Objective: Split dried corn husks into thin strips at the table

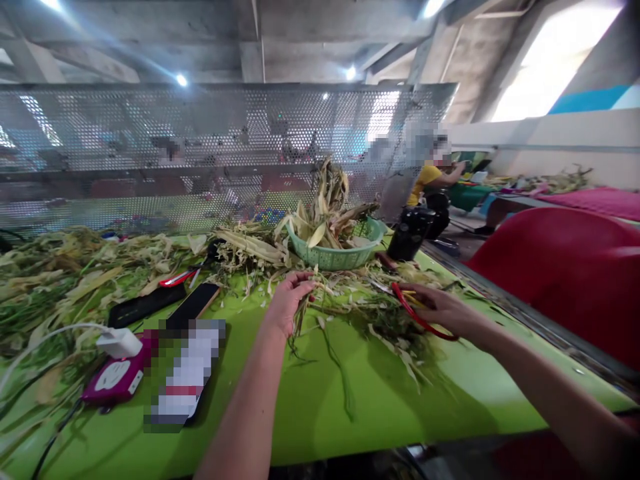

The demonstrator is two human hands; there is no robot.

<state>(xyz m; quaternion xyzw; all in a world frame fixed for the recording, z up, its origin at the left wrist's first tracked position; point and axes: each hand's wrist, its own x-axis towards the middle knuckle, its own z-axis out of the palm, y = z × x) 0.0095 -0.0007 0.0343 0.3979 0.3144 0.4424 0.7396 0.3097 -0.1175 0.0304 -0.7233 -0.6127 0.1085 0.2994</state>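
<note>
My left hand [290,297] is closed around a small bunch of thin dried plant stems [299,325], whose ends hang down below the fingers. To the right, my right hand [445,310] grips red-handled scissors [409,311]. Their blades point left toward the bunch and stay apart from it. Between and beneath the hands, loose stems and leaf scraps [390,327] lie on the green tabletop [300,413]. Behind my left hand stands a green plastic basket [337,259] heaped with dry, husk-like leaves [325,220].
Piled dry leaves [55,273] cover the left side. Nearer are a second red-handled pair of scissors [177,279], a dark phone [194,308], a blurred-out phone [187,373] and a purple power strip [117,380] with a white charger [120,341]. A perforated metal screen [200,153] stands behind; a person in yellow [427,180] sits beyond.
</note>
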